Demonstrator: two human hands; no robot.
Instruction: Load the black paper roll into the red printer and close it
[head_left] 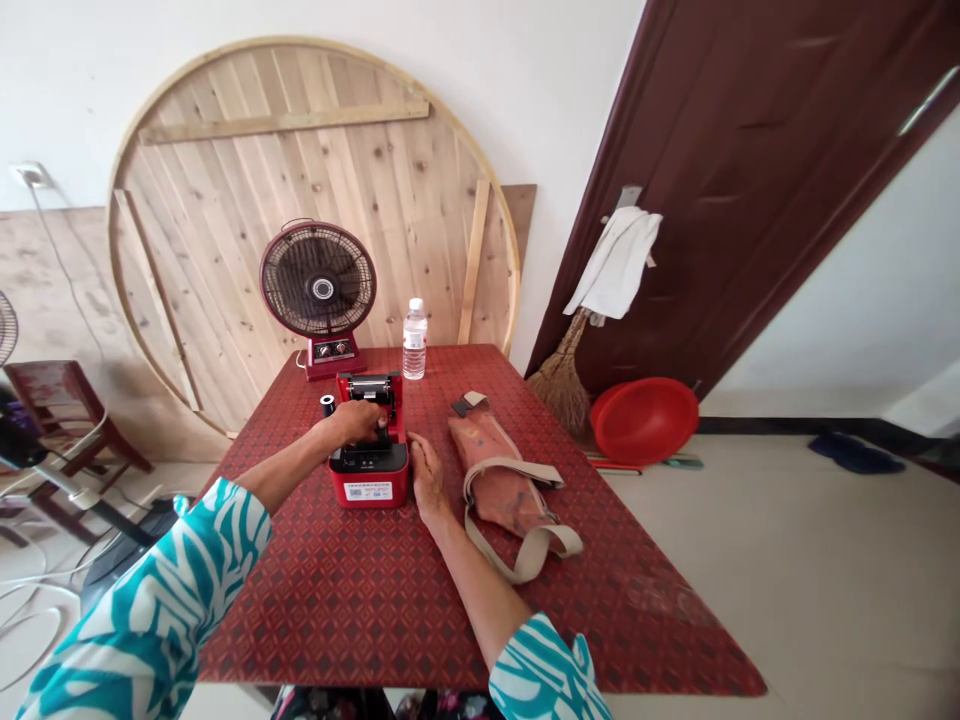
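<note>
A red and black label printer (pixel 369 488) stands on the table with its lid (pixel 375 385) raised at the back. My left hand (pixel 360 422) reaches into the printer's inside from the left, its fingers curled in; whatever they grip is hidden. Along the right side of the printer lies my right hand (pixel 427 475), fingers stretched out flat against or close by the casing. A small dark roll with a white core (pixel 328 405) stands just left of the printer, beyond my left wrist.
The patterned red table (pixel 360 610) also bears a fan (pixel 319 285), a water bottle (pixel 415 340) and a reddish cloth bag (pixel 499 470) with a beige strap. A round wooden tabletop (pixel 427 200) leans on the wall. Right of the table are a broom (pixel 566 385) and red basins (pixel 645 420).
</note>
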